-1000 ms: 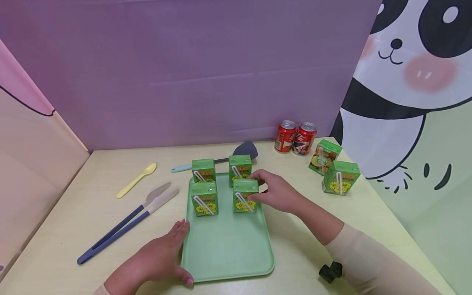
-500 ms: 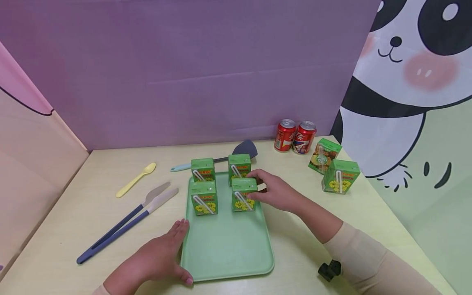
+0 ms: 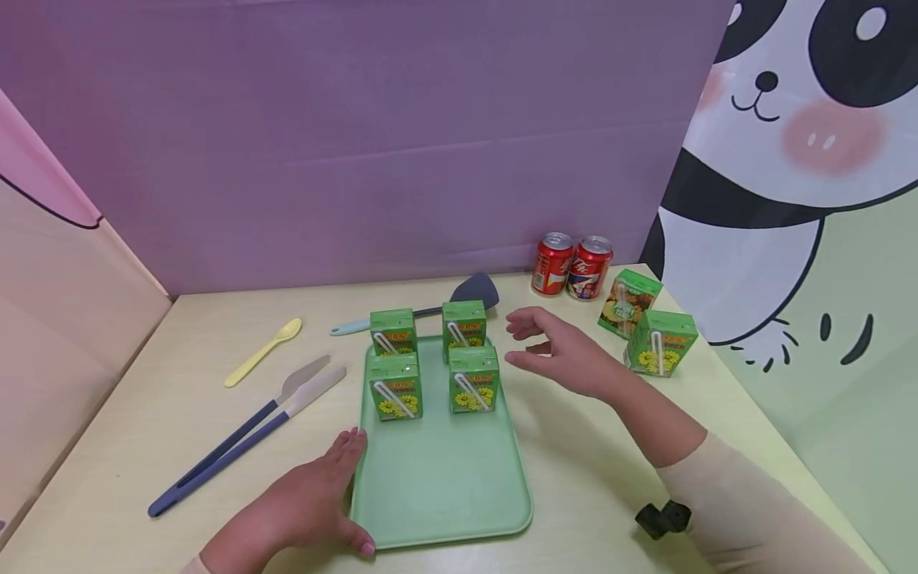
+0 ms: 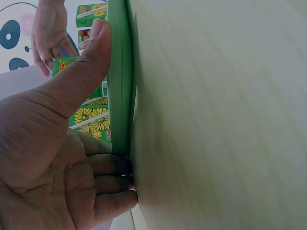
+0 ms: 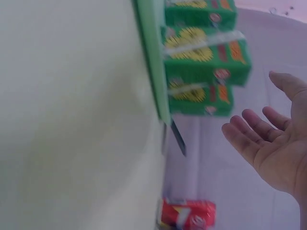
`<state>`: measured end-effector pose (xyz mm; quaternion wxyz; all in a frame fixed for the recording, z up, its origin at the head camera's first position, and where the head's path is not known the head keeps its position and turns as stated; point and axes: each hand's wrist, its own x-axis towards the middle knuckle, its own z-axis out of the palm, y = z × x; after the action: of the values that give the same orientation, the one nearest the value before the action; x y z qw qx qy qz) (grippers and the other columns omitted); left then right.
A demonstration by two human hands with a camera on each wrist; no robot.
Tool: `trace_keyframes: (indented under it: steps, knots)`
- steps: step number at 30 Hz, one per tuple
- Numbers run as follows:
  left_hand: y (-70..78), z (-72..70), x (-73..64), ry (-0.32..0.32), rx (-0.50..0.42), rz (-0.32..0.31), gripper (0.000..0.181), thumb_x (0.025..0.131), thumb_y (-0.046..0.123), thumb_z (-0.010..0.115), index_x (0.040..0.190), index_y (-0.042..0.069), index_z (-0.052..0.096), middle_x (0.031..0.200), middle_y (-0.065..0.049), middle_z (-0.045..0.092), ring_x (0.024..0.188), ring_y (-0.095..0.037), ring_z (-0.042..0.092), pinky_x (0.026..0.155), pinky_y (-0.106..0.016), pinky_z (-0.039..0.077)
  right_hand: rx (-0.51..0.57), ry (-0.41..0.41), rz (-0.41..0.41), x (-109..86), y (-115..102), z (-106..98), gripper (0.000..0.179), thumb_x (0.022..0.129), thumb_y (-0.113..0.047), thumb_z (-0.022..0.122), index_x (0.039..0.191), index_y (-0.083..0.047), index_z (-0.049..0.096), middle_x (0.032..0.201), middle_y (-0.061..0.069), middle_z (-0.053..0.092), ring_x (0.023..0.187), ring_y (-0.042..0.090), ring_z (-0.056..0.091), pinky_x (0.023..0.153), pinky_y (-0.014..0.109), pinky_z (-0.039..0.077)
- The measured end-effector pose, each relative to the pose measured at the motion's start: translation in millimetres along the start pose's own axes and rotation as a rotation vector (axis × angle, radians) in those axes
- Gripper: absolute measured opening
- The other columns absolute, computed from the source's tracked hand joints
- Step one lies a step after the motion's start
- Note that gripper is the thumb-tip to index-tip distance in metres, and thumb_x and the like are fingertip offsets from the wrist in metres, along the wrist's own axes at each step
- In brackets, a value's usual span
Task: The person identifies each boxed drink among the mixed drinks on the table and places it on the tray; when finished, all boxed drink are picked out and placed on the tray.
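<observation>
On a light green tray [image 3: 452,486] stand green drink boxes with straws, in two rows of two. The front right drink box [image 3: 473,383] stands upright, a little apart from my right hand [image 3: 566,351]. That hand is raised to the right of the tray with its fingers loosely spread, and nothing is in it; the right wrist view shows its bare palm [image 5: 283,148]. Beside the front left drink box [image 3: 397,389] the tray's left rim runs down to my left hand [image 3: 308,494]. The left hand rests against that rim, thumb and fingers extended, as the left wrist view shows.
Two more drink boxes [image 3: 660,343] stand at the table's right, near two red cans [image 3: 552,267]. Behind the tray lies a spatula [image 3: 476,293]. A yellow spoon [image 3: 261,352] and blue-handled tongs [image 3: 237,446] lie on the left.
My right hand has let go of the front right drink box and drawn back to the right and up. The box stays on the tray. My left hand has not moved.
</observation>
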<state>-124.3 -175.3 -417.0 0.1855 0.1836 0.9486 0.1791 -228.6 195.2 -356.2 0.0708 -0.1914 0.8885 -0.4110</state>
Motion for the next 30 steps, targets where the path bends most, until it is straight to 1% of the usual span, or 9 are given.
trace_keyframes:
  steps: [5, 10, 16, 19, 22, 25, 30]
  knots:
    - [-0.7, 1.0, -0.1, -0.009, -0.002, -0.009, 0.141, 0.049, 0.068, 0.085, 0.155, 0.001, 0.02, 0.162, -0.019, 0.019, 0.148, -0.036, 0.025, 0.106, -0.056, 0.041, -0.035, 0.093, 0.008, -11.5, 6, -31, 0.062, 0.092, -0.041, 0.067, 0.14, -0.012, 0.041, 0.137, 0.008, 0.053, 0.127, 0.028, 0.052, 0.103, 0.05, 0.046]
    - [-0.7, 1.5, -0.5, -0.013, -0.004, -0.012, 0.142, 0.049, 0.069, 0.084, 0.155, 0.001, 0.02, 0.162, -0.019, 0.019, 0.148, -0.036, 0.024, 0.106, -0.057, 0.04, -0.068, 0.195, 0.03, -26.7, 21, -61, 0.066, 0.094, -0.039, 0.065, 0.144, -0.006, 0.037, 0.14, 0.015, 0.049, 0.128, 0.036, 0.049, 0.106, 0.055, 0.042]
    - [-0.3, 0.7, -0.4, -0.016, -0.002, -0.017, 0.141, 0.049, 0.068, 0.085, 0.155, 0.001, 0.02, 0.162, -0.019, 0.02, 0.148, -0.035, 0.025, 0.105, -0.056, 0.041, -0.151, 0.313, 0.131, -49.3, 37, -89, 0.074, 0.093, -0.045, 0.064, 0.147, -0.007, 0.031, 0.143, 0.017, 0.045, 0.133, 0.041, 0.044, 0.108, 0.059, 0.036]
    - [0.1, 0.3, -0.5, -0.02, -0.004, -0.021, 0.141, 0.05, 0.068, 0.085, 0.156, 0.002, 0.02, 0.162, -0.018, 0.019, 0.148, -0.035, 0.024, 0.106, -0.056, 0.041, -0.162, 0.355, 0.164, -57.9, 51, -99, 0.08, 0.092, -0.044, 0.065, 0.15, -0.004, 0.027, 0.147, 0.022, 0.04, 0.135, 0.042, 0.039, 0.109, 0.061, 0.033]
    - [0.5, 0.3, -0.7, -0.021, -0.007, -0.021, 0.141, 0.05, 0.068, 0.085, 0.156, 0.002, 0.019, 0.162, -0.018, 0.019, 0.148, -0.035, 0.024, 0.106, -0.056, 0.041, -0.169, 0.368, 0.195, -65.0, 69, -108, 0.087, 0.092, -0.044, 0.066, 0.153, 0.0, 0.021, 0.152, 0.026, 0.031, 0.139, 0.045, 0.03, 0.11, 0.063, 0.029]
    - [0.4, 0.4, -0.5, -0.018, -0.006, -0.017, 0.141, 0.05, 0.068, 0.085, 0.156, 0.002, 0.019, 0.162, -0.019, 0.019, 0.148, -0.036, 0.024, 0.106, -0.056, 0.041, -0.166, 0.362, 0.222, -70.6, 89, -115, 0.095, 0.091, -0.045, 0.067, 0.154, 0.001, 0.014, 0.155, 0.03, 0.024, 0.14, 0.049, 0.025, 0.11, 0.066, 0.026]
    - [-0.5, 0.0, 0.4, -0.014, -0.002, -0.011, 0.141, 0.05, 0.068, 0.085, 0.156, 0.002, 0.019, 0.162, -0.019, 0.019, 0.148, -0.036, 0.025, 0.107, -0.056, 0.04, -0.122, 0.296, 0.303, -76.7, 118, -120, 0.104, 0.089, -0.049, 0.067, 0.156, 0.0, 0.003, 0.157, 0.033, 0.015, 0.138, 0.056, 0.023, 0.105, 0.071, 0.029]
